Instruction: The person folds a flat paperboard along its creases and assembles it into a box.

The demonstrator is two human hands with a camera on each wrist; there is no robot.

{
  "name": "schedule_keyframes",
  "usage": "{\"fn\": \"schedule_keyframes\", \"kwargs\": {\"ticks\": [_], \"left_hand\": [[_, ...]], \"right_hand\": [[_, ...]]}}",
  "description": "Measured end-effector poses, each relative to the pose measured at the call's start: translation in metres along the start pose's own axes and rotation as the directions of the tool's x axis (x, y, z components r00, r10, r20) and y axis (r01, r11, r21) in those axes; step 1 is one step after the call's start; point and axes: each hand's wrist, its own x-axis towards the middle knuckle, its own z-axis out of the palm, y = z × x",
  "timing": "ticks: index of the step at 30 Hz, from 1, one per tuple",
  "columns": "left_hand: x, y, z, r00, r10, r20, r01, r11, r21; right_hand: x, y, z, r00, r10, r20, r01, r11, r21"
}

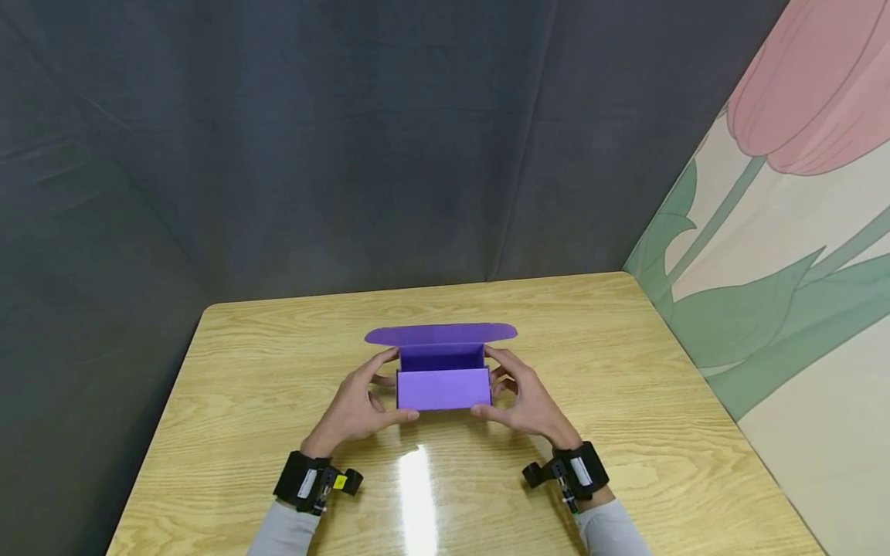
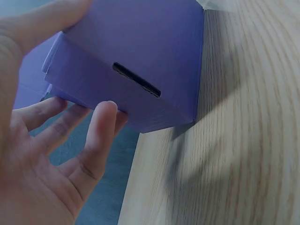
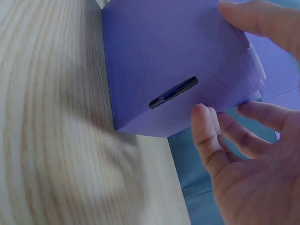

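Note:
A purple cardboard box [image 1: 443, 390] stands on the wooden table between both hands, its lid [image 1: 441, 334] raised at the back and its inside partly visible. My left hand [image 1: 358, 405] grips the box's left end, thumb on the front face and fingers along the side. At the right end my right hand [image 1: 526, 398] holds it in a mirrored way. Both wrist views show a dark slot in the box, near the bottom edge of each end: one slot [image 2: 137, 79] by the left fingers, another slot [image 3: 173, 92] by the right.
The wooden table [image 1: 243, 386] extends around the box, with a bright reflection in front. A dark curtain [image 1: 348, 154] hangs behind and to the left. On the right is a cloth or wall with a tulip pattern [image 1: 779, 324]. Each wrist wears a black camera band.

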Motion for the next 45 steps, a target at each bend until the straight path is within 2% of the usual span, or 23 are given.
{"fn": "schedule_keyframes", "kwargs": {"ticks": [9,16,20,24,33,45], "left_hand": [[0.001,-0.004,0.002,1.0,-0.021,-0.017,0.021,1.0,-0.019],[0.003,-0.007,0.004,0.999,-0.042,-0.027,0.04,0.996,-0.076],[0.003,-0.007,0.006,0.998,-0.056,-0.023,0.054,0.993,-0.108],[0.005,-0.008,0.008,0.998,-0.06,-0.026,0.056,0.988,-0.141],[0.006,-0.011,0.011,0.998,-0.057,-0.02,0.051,0.977,-0.206],[0.004,-0.01,0.012,0.996,-0.086,0.002,0.084,0.966,-0.246]], "right_hand": [[-0.001,0.005,0.002,0.997,0.079,0.016,-0.08,0.995,0.054],[-0.001,0.004,0.002,0.988,0.155,0.008,-0.155,0.984,0.085],[-0.001,0.004,0.002,0.977,0.211,0.024,-0.212,0.96,0.181],[-0.002,0.002,0.003,0.963,0.266,0.047,-0.268,0.92,0.286],[-0.003,0.002,0.004,0.953,0.299,0.042,-0.296,0.898,0.327],[-0.004,0.006,0.004,0.957,0.282,0.07,-0.288,0.892,0.349]]}}
